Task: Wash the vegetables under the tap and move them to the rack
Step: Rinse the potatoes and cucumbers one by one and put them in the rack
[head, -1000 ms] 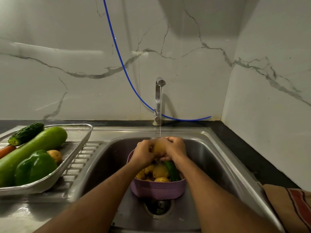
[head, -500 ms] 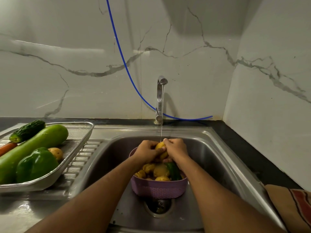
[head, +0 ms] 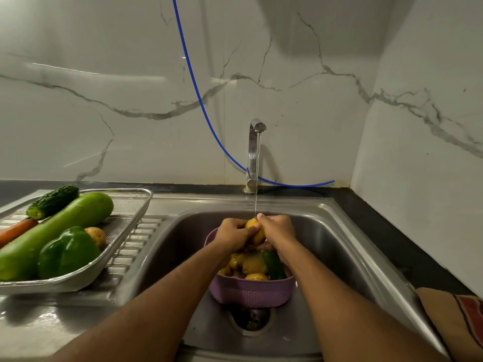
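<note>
Two hands hold one potato (head: 254,231) over the sink (head: 339,231), directly under the thin stream from the tap (head: 254,152). The left hand (head: 232,235) grips the potato from the left with fingers curled round it; the right hand (head: 278,231) grips it from the right, fingers likewise curled, thumb and forefinger at the top where the water lands.

Below the hands, a purple basket (head: 251,292) stands in the sink bowl just behind the drain (head: 251,320). It contains several more potatoes (head: 254,266) and a dark green vegetable (head: 273,265) lying against its right side; what kind it is cannot be told.

On the drainboard to the left sits the metal rack (head: 125,226). In it lie a long pale green gourd (head: 60,231), a bitter gourd (head: 52,201) behind it, a carrot (head: 15,229) at the left edge, a green pepper (head: 68,252) in front, and a single potato (head: 96,235) just beside the pepper.

A blue hose (head: 198,95) runs down the marble wall and passes behind the tap. A folded cloth (head: 454,322) lies on the counter at the right of the sink.
</note>
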A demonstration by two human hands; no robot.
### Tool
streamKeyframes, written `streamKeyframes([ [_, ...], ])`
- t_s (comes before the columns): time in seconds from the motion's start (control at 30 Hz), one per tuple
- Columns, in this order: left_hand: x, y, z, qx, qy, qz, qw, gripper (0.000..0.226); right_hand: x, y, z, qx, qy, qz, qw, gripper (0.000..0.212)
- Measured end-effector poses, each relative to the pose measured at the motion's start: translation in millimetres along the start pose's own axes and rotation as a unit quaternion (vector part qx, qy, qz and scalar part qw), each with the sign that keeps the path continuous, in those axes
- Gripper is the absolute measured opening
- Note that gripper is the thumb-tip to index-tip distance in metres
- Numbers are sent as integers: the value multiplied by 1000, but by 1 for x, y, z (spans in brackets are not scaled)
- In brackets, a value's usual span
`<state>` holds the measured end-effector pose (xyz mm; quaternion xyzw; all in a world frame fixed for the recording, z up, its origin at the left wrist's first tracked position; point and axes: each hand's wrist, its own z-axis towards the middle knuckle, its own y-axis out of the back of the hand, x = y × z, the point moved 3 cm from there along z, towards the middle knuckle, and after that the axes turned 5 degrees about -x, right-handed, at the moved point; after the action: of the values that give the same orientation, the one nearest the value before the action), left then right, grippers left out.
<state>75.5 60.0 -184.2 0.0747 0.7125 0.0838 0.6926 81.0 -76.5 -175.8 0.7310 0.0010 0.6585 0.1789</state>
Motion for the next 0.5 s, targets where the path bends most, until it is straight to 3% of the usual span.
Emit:
streamKeyframes([
  [0.2,2,6,-1,1,20,-12,1000,19,2,-2,-2,78,-10,22,997,32],
  [0.33,3,8,-2,40,95,-47,994,28,-1,-4,-2,108,-16,17,994,29],
  [0.4,3,9,-4,70,123,-50,989,28,-4,-3,-4,98,-5,-2,995,22],
  [0.5,2,4,-5,91,123,-47,987,29,-5,1,0,8,35,-50,998,15],
])
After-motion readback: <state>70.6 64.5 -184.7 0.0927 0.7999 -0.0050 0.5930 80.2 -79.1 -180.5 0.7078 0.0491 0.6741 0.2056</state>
